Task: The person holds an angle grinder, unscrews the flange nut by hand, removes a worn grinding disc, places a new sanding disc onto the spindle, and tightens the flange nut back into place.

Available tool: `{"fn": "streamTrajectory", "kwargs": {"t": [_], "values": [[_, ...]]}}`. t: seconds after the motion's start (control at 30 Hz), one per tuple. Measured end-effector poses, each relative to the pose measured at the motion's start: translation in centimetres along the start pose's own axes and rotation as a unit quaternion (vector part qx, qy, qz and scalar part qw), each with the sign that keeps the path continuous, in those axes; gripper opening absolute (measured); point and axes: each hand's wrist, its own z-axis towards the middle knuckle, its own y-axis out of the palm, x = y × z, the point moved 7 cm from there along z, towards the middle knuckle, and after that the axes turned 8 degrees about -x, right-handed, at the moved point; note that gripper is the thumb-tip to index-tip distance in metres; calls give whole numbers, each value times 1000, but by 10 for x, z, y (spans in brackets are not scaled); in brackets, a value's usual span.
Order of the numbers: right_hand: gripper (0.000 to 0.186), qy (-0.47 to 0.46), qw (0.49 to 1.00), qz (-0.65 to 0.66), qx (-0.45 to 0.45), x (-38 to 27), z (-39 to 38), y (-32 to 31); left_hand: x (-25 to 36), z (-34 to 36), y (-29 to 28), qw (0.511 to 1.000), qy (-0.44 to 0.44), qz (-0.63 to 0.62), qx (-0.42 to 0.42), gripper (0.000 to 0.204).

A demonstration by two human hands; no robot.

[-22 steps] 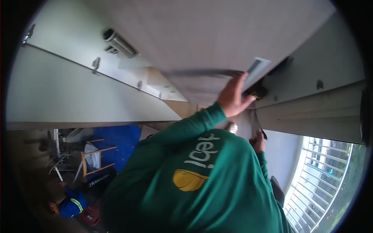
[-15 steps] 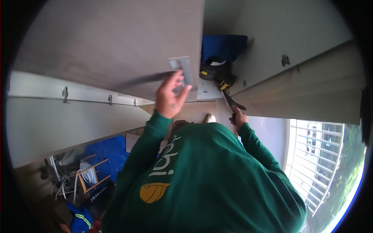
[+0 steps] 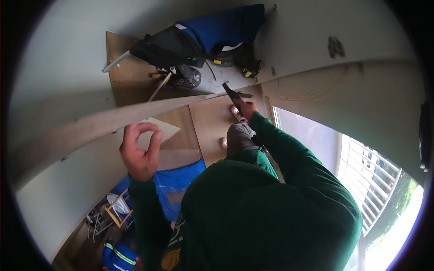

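Left hand (image 3: 141, 153): raised just beside the edge of the door panel (image 3: 77, 131), thumb and fingertips curled into a narrow loop; whether it touches or pinches anything, I cannot tell
Right hand (image 3: 247, 109): wrapped around the grip of a dark hand tool (image 3: 231, 93)
Dark hand tool: out in front, its narrow end pointing toward the cabinet base (image 3: 207, 83); probably light and stiff, best held by the grip, clear of that end
Door panel: at left, seen along its edge; likely rigid and rather heavy, best taken by the edge
Cabinet base: carries a black bag (image 3: 162, 56)
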Motion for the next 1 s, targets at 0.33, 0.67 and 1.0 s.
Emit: {"fn": "streamTrajectory", "kwargs": {"t": [0.33, 0.67, 1.0], "values": [[58, -146, 931, -309, -129, -99, 204, 151, -38, -50, 29, 964, -153, -32, 216, 55], [38, 81, 982, 37, -164, -114, 292, 313, -52, -97, 50, 897, -338, -16, 284, 51], [68, 182, 947, 119, -235, -95, 359, 373, -57, -106, 67, 853, -422, -14, 305, 47]]}}
